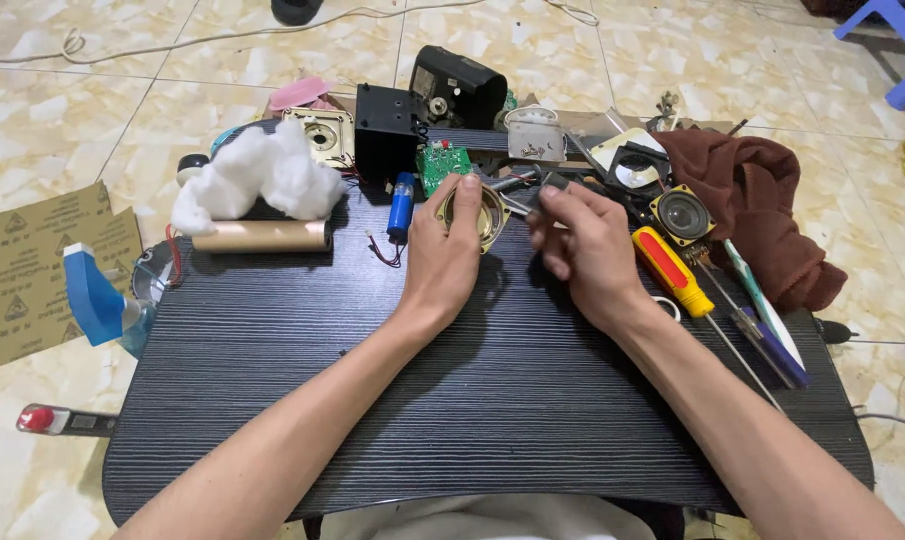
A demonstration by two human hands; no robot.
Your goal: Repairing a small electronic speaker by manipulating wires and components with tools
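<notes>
Head view — left hand (443,250) grips a round speaker (483,212), right hand (583,245) pinches a thin tool (518,208) — red screwdriver (673,272) beside.

The floor (63,110) was laid with glossy cream tiles marbled in yellow, with dark grout lines between them. A low table (473,400) with a dark, finely grained top filled the middle of the view. A white cable (203,40) trailed across the tiles at the far side, and a blue plastic stool (898,45) (only partly in view) stood at the upper right corner. Light was even and soft
</notes>
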